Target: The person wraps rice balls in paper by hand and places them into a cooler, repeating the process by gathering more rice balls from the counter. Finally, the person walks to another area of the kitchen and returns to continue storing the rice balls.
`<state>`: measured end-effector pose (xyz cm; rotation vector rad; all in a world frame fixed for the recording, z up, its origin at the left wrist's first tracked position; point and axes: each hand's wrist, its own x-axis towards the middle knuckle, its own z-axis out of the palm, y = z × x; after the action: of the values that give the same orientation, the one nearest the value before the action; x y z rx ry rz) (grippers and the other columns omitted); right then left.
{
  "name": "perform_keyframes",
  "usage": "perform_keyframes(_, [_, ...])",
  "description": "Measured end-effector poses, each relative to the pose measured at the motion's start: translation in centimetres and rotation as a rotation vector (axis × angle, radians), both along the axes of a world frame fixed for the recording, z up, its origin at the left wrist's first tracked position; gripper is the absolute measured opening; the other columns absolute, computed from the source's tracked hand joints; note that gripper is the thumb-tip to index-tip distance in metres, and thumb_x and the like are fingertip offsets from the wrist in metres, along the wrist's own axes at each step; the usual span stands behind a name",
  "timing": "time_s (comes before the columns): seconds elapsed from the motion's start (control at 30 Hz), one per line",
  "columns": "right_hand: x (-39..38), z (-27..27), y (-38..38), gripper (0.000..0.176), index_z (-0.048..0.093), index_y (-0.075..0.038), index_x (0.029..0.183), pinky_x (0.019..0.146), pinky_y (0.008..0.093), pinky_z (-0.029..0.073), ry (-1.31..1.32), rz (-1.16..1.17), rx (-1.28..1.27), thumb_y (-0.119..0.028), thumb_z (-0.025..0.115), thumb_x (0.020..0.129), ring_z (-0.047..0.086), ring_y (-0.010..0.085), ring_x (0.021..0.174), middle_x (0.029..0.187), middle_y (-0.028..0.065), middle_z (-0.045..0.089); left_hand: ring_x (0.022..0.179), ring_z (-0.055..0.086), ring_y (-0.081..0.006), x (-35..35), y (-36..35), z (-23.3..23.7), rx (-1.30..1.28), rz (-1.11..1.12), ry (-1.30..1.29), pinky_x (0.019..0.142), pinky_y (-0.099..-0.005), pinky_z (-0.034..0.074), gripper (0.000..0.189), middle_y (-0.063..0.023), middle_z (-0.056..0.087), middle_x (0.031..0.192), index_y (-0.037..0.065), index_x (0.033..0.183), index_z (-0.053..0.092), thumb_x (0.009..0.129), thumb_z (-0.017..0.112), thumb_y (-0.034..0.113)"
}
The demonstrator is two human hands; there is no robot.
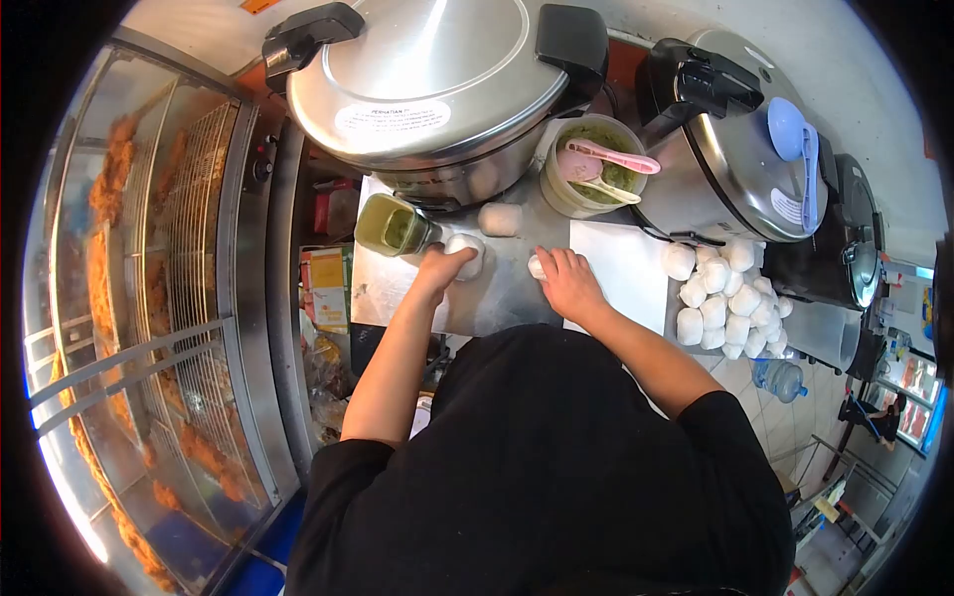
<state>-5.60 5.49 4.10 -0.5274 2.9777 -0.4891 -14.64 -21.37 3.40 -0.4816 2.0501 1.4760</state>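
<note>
My left hand (440, 271) is closed on a rounded white bundle (465, 255), its wrapping apparently paper, above the metal worktop (477, 308). To its right, my right hand (570, 282) has its fingers curled down on another small white bundle (537, 266), mostly hidden beneath them. A pale, cylinder-like lump (500, 220) sits just beyond both hands, near the big cooker. Close to my left hand stands a squarish clear container (390, 226) with green contents. White sheets (636, 268) lie flat to the right of my right hand.
Several white bundles (735, 303) are piled at right. Behind stand a large steel rice cooker (417, 89) and another cooker (686, 169) with a blue scoop (787, 134) on it. A tub (586, 204) holds pink and cream spoons. A glass display cabinet (149, 298) borders the left.
</note>
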Motion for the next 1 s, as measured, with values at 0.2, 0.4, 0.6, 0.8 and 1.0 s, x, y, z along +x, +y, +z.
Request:
perform_keyframes(0.2, [-3.7,0.6,-0.8,0.049,0.053,-0.001,0.123,0.093,0.046,0.048,-0.264,-0.046,0.136,-0.012,0.072,0.079,0.058,0.0363,0.112,0.117,0.0178,0.058,0.136,0.036,-0.0468,1.5,1.7,-1.4,-0.375,-0.235,0.035,0.113,-0.0446,0.038,0.109,-0.0321,0.041,0.142,-0.009,0.142,0.04,0.059,0.086,0.045])
perform_keyframes(0.4, [-10.4,0.6,-3.4,0.064,0.058,0.005,0.119,0.102,0.0469,0.047,-0.262,-0.026,-0.261,-0.028,0.081,0.069,0.054,0.0439,0.119,0.125,0.0273,0.056,0.122,0.05,-0.0443,4.5,1.6,-0.9,-0.424,-0.471,0.403,0.105,-0.0495,0.043,0.101,-0.0264,0.049,0.132,-0.003,0.138,0.04,0.056,0.086,0.034])
perform_keyframes(0.6, [-14.0,-3.3,-4.6,0.072,0.061,-0.005,0.126,0.112,0.0456,0.039,-0.302,0.132,-0.12,-0.04,0.082,0.067,0.048,0.0415,0.129,0.14,0.0263,0.046,0.115,0.05,-0.0441,10.3,2.6,-1.9,-0.553,-0.65,0.723,0.1,-0.0504,0.045,0.096,-0.0232,0.048,0.124,0.003,0.138,0.042,0.055,0.087,0.026])
perform_keyframes(0.8, [-11.6,-0.1,-7.7,0.075,0.063,-0.014,0.126,0.109,0.0488,0.04,-0.316,0.248,0.201,-0.047,0.084,0.062,0.046,0.0416,0.129,0.14,0.0203,0.047,0.123,0.05,-0.0364,20.8,1.7,-0.2,0.059,0.197,0.281,0.104,-0.0449,0.044,0.093,-0.0212,0.047,0.128,0.006,0.142,0.032,0.068,0.086,0.026])
perform_keyframes(1.0, [-8.1,0.8,-9.6,0.069,0.065,-0.012,0.123,0.105,0.0505,0.045,-0.147,0.689,0.238,-0.029,0.089,0.06,0.044,0.0462,0.126,0.143,0.0246,0.033,0.132,0.044,-0.025,40.9,-0.8,13.0,0.724,0.495,0.207,0.107,-0.0428,0.041,0.094,-0.0097,0.047,0.138,0.015,0.151,0.03,0.077,0.084,0.032])
